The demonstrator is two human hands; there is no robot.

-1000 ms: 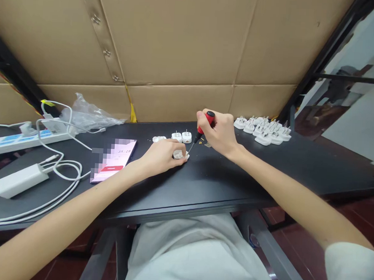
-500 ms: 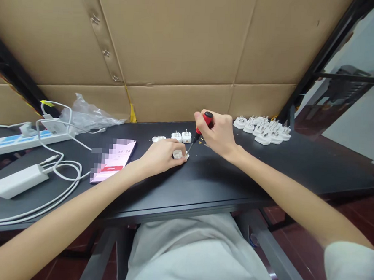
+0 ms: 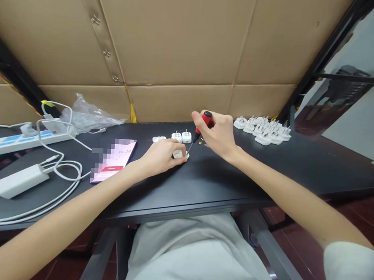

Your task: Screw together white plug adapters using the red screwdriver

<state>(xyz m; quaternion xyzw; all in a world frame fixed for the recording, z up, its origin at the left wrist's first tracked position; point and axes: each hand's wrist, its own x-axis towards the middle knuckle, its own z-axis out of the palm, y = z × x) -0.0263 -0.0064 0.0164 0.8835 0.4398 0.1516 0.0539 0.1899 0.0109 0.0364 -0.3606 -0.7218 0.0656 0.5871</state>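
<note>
My left hand (image 3: 164, 154) pinches a small white plug housing (image 3: 177, 154) down against the black table, thumb and forefinger around its sides. A red and black screwdriver (image 3: 203, 124) is gripped in my right hand (image 3: 219, 133), slanting down to the left. Its tip meets the right part of the housing; the exact contact point is too small to make out. Just behind stand two white plugs (image 3: 186, 137) with their pins up. Beside them lies a white plug part (image 3: 159, 139), partly behind my left hand. Tiny brass-coloured pieces (image 3: 200, 142) lie near the screwdriver.
Several white plugs (image 3: 265, 130) cluster at the back right. To the left are a phone (image 3: 116, 163), a white power adapter (image 3: 21, 180) with coiled cable, a power strip (image 3: 28, 141) and a clear plastic bag (image 3: 89, 115). A cardboard wall (image 3: 186, 43) rises behind the table.
My right thumb has lifted slightly and shifted left on the screwdriver handle, which leans a little further left. My left hand and the housing stay in place.
</note>
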